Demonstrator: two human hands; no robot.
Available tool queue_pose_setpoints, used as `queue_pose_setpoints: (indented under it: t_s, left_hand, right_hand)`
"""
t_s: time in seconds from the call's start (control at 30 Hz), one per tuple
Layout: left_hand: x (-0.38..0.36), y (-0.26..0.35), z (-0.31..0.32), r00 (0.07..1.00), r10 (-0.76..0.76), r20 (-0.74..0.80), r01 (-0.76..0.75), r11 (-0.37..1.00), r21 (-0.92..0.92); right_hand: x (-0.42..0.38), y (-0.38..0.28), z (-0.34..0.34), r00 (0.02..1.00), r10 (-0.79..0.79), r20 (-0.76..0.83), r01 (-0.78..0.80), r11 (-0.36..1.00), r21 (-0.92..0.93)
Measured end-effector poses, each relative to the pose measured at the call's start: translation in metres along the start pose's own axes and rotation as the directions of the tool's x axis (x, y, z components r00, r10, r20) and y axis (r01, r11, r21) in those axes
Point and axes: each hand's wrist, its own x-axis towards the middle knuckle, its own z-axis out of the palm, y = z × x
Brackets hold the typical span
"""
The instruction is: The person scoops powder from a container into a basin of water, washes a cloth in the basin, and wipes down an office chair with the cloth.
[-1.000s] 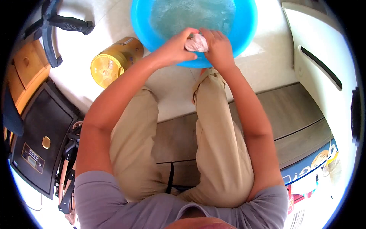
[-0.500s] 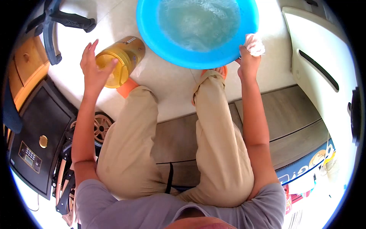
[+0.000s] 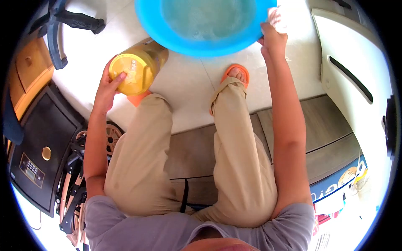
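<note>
My left hand (image 3: pixel 108 85) is wrapped around a canister with a yellow lid (image 3: pixel 132 75), its thumb on the lid and its fingers behind the side. The canister's golden see-through body (image 3: pixel 160 54) tilts away from me. At the top of the view, a blue basin (image 3: pixel 209 49) contains cloudy, slightly foamy water. My right hand (image 3: pixel 274 41) grips the basin's right rim with its thumb near the edge. A crumpled white and pink cloth (image 3: pixel 277 19) is also in that hand. Some of the right fingers are hidden under the rim.
My feet in orange slippers (image 3: pixel 237 72) rest on the tiled floor. A black chair base (image 3: pixel 58 25) stands at upper left, with a black safe (image 3: pixel 46 146) and a folded cart wheel (image 3: pixel 112 138) below. A white panel (image 3: pixel 343 58) stands at right.
The basin has moved up and slightly left, away from me, along with my right hand. My left hand has closed on the canister, which has shifted right with its lid turned more toward me.
</note>
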Motion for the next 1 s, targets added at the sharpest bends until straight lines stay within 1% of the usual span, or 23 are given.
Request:
queue_pose_setpoints:
  t_s: [0.03,0.13,0.17,0.27,0.3,0.33,0.4,0.43,0.53,0.57,0.67,0.77,0.8,0.87,0.9,0.93,0.97,1.0]
  left_hand:
    - [-0.001,0.003,0.009,1.0,-0.01,-0.003,0.01,1.0,0.013]
    - [0.005,-0.001,0.02,0.997,-0.017,0.079,0.015,1.0,0.024]
    - [0.004,0.0,0.028,0.996,-0.01,0.09,0.008,1.0,0.021]
    - [0.004,0.013,0.049,0.99,-0.011,0.143,0.006,0.999,0.034]
    - [0.005,0.015,0.056,0.987,0.01,0.159,-0.019,0.998,0.053]
    - [0.004,0.017,0.062,0.984,0.001,0.175,-0.008,0.999,0.042]
    - [0.005,0.022,0.076,0.978,-0.011,0.21,0.008,1.0,0.015]
    - [0.007,0.022,0.083,0.971,-0.008,0.237,0.007,1.0,0.007]
    - [0.013,0.023,0.104,0.952,0.01,0.305,-0.01,1.0,-0.001]
    - [0.016,0.023,0.112,0.946,0.02,0.322,-0.022,1.0,0.003]
    - [0.029,0.019,0.146,0.935,0.085,0.346,-0.092,0.996,0.004]
    - [0.028,0.029,0.183,0.928,0.142,0.346,-0.14,0.99,-0.03]
    - [0.027,0.034,0.196,0.924,0.158,0.348,-0.15,0.987,-0.048]
    - [0.037,0.026,0.219,0.912,0.211,0.352,-0.234,0.972,0.022]
    - [0.041,0.022,0.226,0.905,0.239,0.352,-0.276,0.959,0.058]
    - [0.043,0.024,0.232,0.893,0.248,0.375,-0.287,0.957,0.05]
    - [0.046,0.029,0.236,0.879,0.261,0.4,-0.302,0.952,0.042]
    - [0.048,0.033,0.237,0.864,0.271,0.425,-0.315,0.949,0.035]
  right_hand:
    - [0.01,0.001,0.002,0.999,-0.002,0.039,0.002,1.0,0.002]
    - [0.025,-0.005,0.02,0.998,-0.038,0.05,0.035,0.998,0.059]
    - [0.028,-0.005,0.025,0.996,-0.057,0.064,0.056,0.998,0.022]
    - [0.041,-0.018,0.046,0.992,-0.12,0.031,0.117,0.99,0.08]
    - [0.044,-0.023,0.05,0.992,-0.122,0.033,0.12,0.99,0.075]
    - [0.048,-0.026,0.052,0.988,-0.14,0.069,0.137,0.989,0.055]
    - [0.055,-0.037,0.058,0.986,-0.161,0.036,0.16,0.987,0.026]
    - [0.068,-0.036,0.058,0.971,-0.235,0.035,0.237,0.97,-0.057]
    - [0.081,-0.044,0.064,0.952,-0.3,0.06,0.301,0.954,0.002]
    - [0.087,-0.047,0.065,0.956,-0.289,0.047,0.292,0.953,-0.075]
    - [0.08,-0.061,0.072,0.927,-0.373,0.044,0.372,0.897,-0.24]
    - [0.081,-0.068,0.069,0.953,-0.285,0.102,0.3,0.936,-0.185]
    - [0.089,-0.073,0.062,0.925,-0.356,0.132,0.38,0.876,-0.299]
    - [0.102,-0.082,0.051,0.853,-0.475,0.217,0.515,0.695,-0.502]
    - [0.074,-0.106,0.054,0.853,-0.458,0.249,0.514,0.658,-0.55]
    - [0.059,-0.119,0.058,0.796,-0.559,0.232,0.574,0.578,-0.581]
    - [0.049,-0.127,0.06,0.865,-0.427,0.265,0.502,0.748,-0.434]
    - [0.038,-0.132,0.06,0.901,-0.287,0.324,0.382,0.881,-0.281]
